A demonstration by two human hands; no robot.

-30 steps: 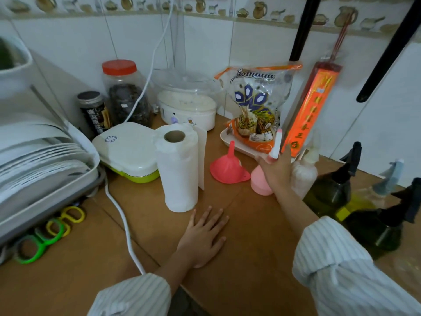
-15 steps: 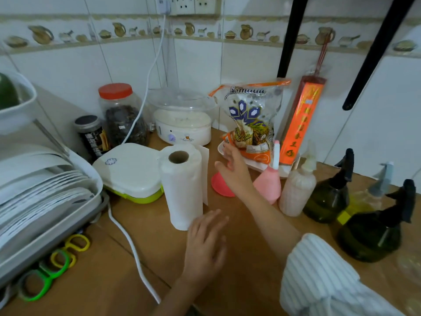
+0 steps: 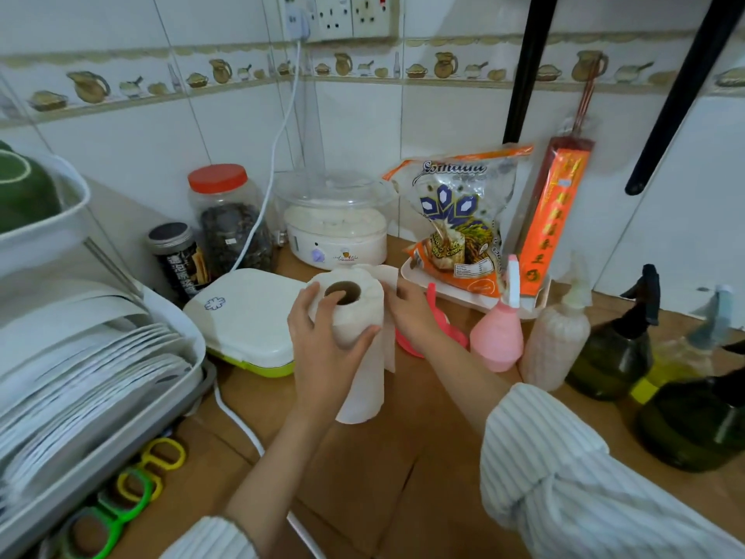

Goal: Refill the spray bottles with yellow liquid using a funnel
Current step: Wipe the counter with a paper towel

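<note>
White tiled walls back the brown surface [image 3: 363, 478]. Its paper towel roll [image 3: 358, 344] is gripped near the top by the left hand [image 3: 322, 336], while the loose sheet is pinched by the right hand [image 3: 407, 312]. Just behind, the pink funnel [image 3: 435, 328] lies beside the pink spray bottle [image 3: 498, 336], white bottle [image 3: 558, 340] and green spray bottles [image 3: 612, 349] along the back-right edge.

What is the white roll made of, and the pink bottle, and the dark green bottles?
Paper towel roll: soft matte paper, with a brown tube, likely cardboard, at its core. Pink spray bottle: probably plastic, opaque and smooth with a dull shine. Dark green spray bottles: see-through and glossy; tinted plastic or glass, cannot tell which.
</note>
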